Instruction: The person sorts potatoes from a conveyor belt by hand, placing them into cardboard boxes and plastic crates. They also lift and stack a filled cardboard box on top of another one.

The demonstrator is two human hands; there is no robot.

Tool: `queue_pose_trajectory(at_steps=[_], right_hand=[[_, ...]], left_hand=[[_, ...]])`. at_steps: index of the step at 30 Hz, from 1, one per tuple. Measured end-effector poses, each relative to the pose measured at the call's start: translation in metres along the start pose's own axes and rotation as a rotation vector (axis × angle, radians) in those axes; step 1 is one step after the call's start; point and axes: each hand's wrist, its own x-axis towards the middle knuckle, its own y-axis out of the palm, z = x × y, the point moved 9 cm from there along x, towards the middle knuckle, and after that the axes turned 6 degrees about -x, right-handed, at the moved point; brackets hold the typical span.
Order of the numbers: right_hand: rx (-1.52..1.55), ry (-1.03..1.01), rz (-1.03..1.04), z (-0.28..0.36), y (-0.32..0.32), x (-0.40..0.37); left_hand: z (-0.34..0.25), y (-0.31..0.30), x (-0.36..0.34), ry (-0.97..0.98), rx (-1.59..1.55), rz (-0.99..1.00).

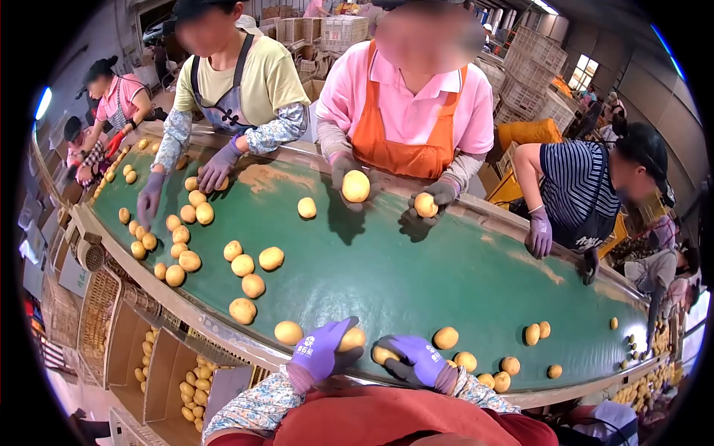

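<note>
My left hand (321, 348), in a purple glove with dark fingers, is closed round a yellow potato (352, 340) at the near edge of the green conveyor belt (349, 271). Just right of it, my right hand (418, 360), gloved alike, has its fingers round another potato (384, 352), partly covered by the glove. One loose potato (288, 332) lies beside my left wrist. Beyond my right hand rests a further potato (446, 338), with several more near that wrist.
Across the belt, a person in an orange apron (407, 137) holds a potato (355, 186) in one hand and another (426, 205) in the other. A co-worker's gloved hand (151, 197) reaches among several potatoes at left. Cardboard boxes of potatoes (197, 390) stand below the near rail.
</note>
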Motion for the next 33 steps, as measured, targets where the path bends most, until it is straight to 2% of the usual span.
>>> queue_pose_trajectory(at_steps=[2, 4, 5, 8, 9, 12, 16, 18, 20, 21, 24, 27, 30, 33], right_hand=[[0.093, 0.188, 0.015, -0.007, -0.004, -0.007], [0.073, 0.213, 0.018, -0.016, 0.001, -0.004], [0.063, 0.229, 0.019, -0.018, 0.003, -0.003], [0.016, 0.178, 0.018, 0.002, -0.003, 0.006], [0.004, 0.175, 0.007, 0.002, -0.001, 0.007], [0.051, 0.28, 0.139, -0.004, 0.003, 0.009], [-0.004, 0.032, -0.028, 0.004, 0.005, 0.003], [0.019, 0.091, 0.039, 0.006, 0.006, 0.002], [0.009, 0.188, 0.143, 0.0, 0.011, 0.0], [0.026, 0.213, 0.052, -0.002, 0.009, -0.002], [-0.045, 0.17, 0.096, -0.001, 0.007, -0.003], [-0.119, 0.08, 0.03, 0.01, 0.005, 0.0], [-0.122, 0.012, 0.062, 0.021, 0.007, 0.002], [-0.209, -0.067, 0.081, 0.028, 0.009, 0.005]], left_hand=[[-0.003, 0.007, -0.006, 0.017, 0.001, 0.002], [-0.015, 0.012, -0.008, 0.053, 0.007, 0.018], [-0.013, 0.022, -0.009, 0.005, 0.083, 0.092], [-0.021, 0.023, -0.008, 0.009, 0.121, 0.122], [-0.017, 0.022, -0.007, -0.046, 0.13, 0.133], [-0.016, 0.015, -0.005, 0.107, 0.22, -0.048], [-0.01, 0.013, -0.006, 0.039, 0.258, -0.099], [0.011, 0.017, -0.008, -0.024, 0.253, -0.097], [0.004, 0.011, -0.009, 0.007, 0.189, -0.138], [0.0, 0.007, -0.01, 0.023, 0.157, -0.159], [-0.02, 0.0, -0.009, 0.053, 0.035, -0.191], [-0.019, -0.006, -0.012, 0.042, -0.035, -0.267], [-0.013, -0.011, -0.016, 0.079, 0.02, -0.392], [-0.009, -0.01, -0.016, 0.058, 0.015, -0.385]])
